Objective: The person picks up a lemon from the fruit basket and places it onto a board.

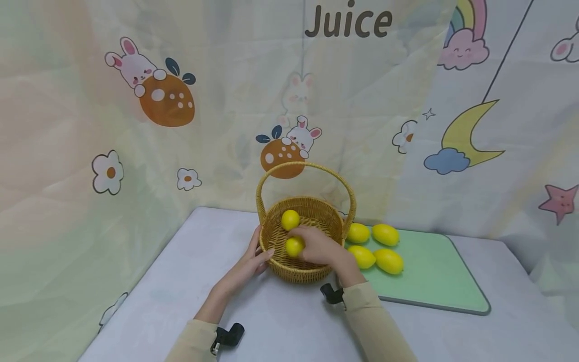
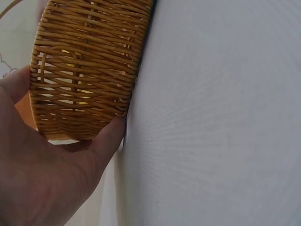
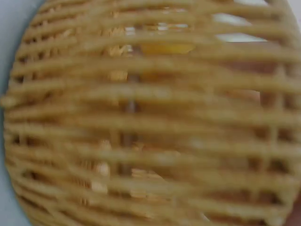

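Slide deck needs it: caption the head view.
Right hand holds lemon inside wicker basket; left hand grips basket's side.

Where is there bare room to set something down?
Bare patches: the board, right of its four lemons, and the table, left of the basket. The basket is crowded: the right hand grips one lemon inside, beside another, and the left hand holds the basket's side.

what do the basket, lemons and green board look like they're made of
Basket: woven wicker or similar strands, slightly glossy, with gaps visible between them. Lemons: smooth, evenly yellow skins; real or plastic, the look leaves open. Green board: probably plastic, given its flat, even matte face and grey rim.
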`<state>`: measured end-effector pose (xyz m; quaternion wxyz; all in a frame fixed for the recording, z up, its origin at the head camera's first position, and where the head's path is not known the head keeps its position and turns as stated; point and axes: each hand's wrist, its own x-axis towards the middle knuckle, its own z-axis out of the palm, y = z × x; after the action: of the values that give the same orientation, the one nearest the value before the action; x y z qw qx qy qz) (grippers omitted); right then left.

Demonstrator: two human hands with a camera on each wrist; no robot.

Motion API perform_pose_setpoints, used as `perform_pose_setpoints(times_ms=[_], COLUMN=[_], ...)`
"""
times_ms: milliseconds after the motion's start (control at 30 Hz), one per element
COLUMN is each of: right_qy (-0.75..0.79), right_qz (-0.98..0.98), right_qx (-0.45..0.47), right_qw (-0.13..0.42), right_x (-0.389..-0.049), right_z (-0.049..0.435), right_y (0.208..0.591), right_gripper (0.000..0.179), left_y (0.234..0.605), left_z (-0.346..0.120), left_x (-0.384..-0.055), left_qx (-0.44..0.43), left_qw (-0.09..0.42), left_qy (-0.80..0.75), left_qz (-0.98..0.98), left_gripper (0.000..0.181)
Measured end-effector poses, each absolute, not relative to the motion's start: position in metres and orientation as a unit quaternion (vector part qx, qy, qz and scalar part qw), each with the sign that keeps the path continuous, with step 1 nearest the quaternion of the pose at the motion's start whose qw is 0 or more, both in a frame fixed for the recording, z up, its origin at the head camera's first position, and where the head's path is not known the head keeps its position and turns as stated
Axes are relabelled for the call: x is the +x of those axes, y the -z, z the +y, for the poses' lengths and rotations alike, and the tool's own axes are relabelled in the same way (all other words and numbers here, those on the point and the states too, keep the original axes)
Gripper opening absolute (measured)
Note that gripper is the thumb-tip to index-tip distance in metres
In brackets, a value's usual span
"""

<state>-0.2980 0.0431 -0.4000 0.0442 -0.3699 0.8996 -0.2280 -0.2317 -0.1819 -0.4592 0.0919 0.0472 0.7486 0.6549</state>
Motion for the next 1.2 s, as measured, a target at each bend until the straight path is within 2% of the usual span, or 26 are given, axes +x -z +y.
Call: perform_pose_setpoints(times_ms=[233, 700, 1200], right_qy=[0.255, 0.275, 0.248], right_qz=[0.899, 0.908, 0.920], right_qx=[-0.355, -0.316, -0.302], right_qw=[0.026, 0.012, -0.029], right_x=[-0.290, -0.274, -0.256], right_z=[0.060, 0.090, 0.124], right_y=[0.391, 0.370, 0.352], right_gripper=[0.045, 0.057, 0.052], left_y=[0.462, 0.462, 0.461], left_z=[-0.182, -0.181, -0.184], left_x=[-0.230, -0.230, -0.234], left_qx=[0.047, 0.052, 0.058], left_qw=[0.091, 0.083, 0.091], left_qy=[-0.651, -0.647, -0.649], left_qz=[0.752, 0.756, 0.753], left_gripper=[0.083, 0.087, 0.088])
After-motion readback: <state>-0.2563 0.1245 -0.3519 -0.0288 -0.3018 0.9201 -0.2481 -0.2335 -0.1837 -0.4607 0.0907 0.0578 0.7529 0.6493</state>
